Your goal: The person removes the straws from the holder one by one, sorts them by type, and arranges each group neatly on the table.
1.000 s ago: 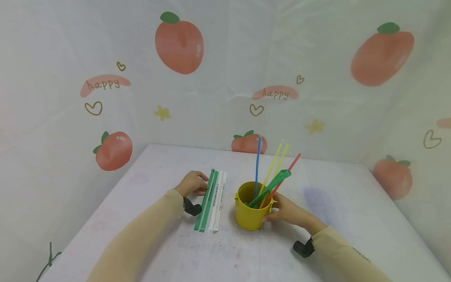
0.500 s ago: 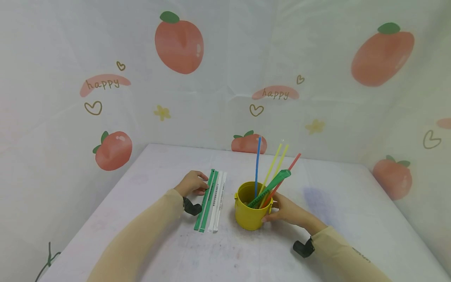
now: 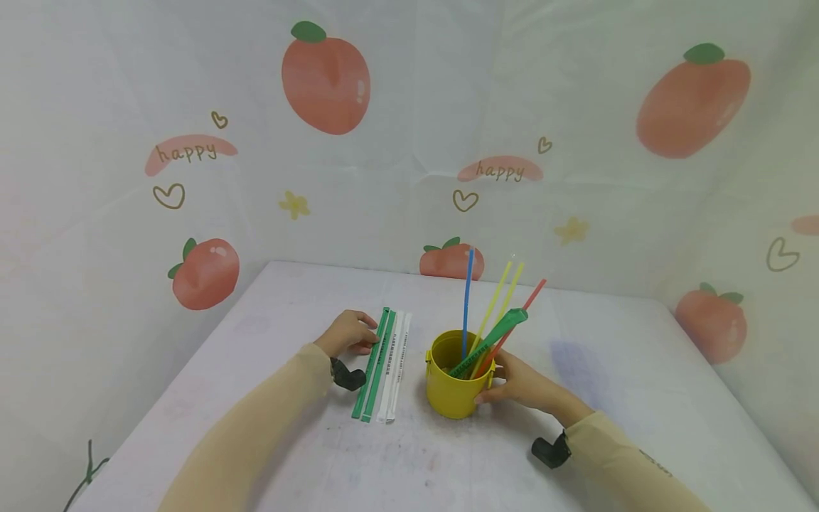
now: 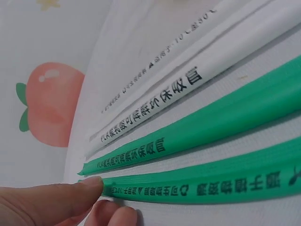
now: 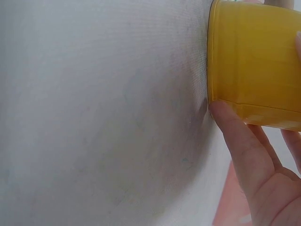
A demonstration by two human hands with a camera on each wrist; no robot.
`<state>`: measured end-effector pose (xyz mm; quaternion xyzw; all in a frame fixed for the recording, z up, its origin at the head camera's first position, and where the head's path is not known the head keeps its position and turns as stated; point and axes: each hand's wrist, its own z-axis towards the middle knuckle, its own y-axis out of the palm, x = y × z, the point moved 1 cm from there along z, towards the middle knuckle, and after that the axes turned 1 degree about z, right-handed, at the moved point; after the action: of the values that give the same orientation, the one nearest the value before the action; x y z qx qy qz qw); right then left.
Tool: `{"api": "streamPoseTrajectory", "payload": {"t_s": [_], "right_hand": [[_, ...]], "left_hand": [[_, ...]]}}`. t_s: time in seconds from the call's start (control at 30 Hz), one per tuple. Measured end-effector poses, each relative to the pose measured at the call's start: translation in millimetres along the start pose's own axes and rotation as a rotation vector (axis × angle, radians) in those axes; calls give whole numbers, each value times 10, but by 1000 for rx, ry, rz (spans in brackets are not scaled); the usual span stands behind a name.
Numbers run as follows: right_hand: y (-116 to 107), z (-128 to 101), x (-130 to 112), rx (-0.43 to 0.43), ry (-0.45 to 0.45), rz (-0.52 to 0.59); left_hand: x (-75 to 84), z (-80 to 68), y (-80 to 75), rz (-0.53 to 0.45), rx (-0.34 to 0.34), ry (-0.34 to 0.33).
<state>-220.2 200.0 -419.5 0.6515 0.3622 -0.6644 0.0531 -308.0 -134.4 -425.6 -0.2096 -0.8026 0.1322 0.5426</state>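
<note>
Two green wrapped straws (image 3: 379, 366) and two white wrapped straws (image 3: 391, 373) lie side by side on the table, with dark print on their wrappers. My left hand (image 3: 348, 332) is at the left edge of this row; a fingertip touches the outermost green wrapped straw (image 4: 211, 188), the other fingers bent beside it. To the right stands a yellow bucket (image 3: 448, 397), upright. It holds a blue straw (image 3: 467, 299), yellow straws (image 3: 493, 307), a red straw (image 3: 536, 291) and a green wrapped straw (image 3: 508, 323). My right hand (image 3: 525, 384) grips the bucket's right side, thumb (image 5: 235, 127) low near its base.
The white tabletop (image 3: 448, 469) bears faint smudges and a bluish stain (image 3: 579, 370) right of the bucket. White cloth printed with fruit (image 3: 326, 85) hangs behind and at both sides. A dark green cord (image 3: 89, 469) shows at the lower left.
</note>
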Motion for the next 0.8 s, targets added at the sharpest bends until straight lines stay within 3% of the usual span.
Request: {"api": "streamPoseTrajectory", "payload": {"t_s": [0.43, 0.57, 0.8], "right_hand": [[10, 22, 17, 3, -1, 0], [4, 22, 29, 3, -7, -4], [0, 9, 34, -6, -13, 0]], "left_hand": [[118, -71, -125, -6, 4, 49], [284, -170, -157, -50, -23, 124], [718, -470, -148, -126, -83, 275]]}}
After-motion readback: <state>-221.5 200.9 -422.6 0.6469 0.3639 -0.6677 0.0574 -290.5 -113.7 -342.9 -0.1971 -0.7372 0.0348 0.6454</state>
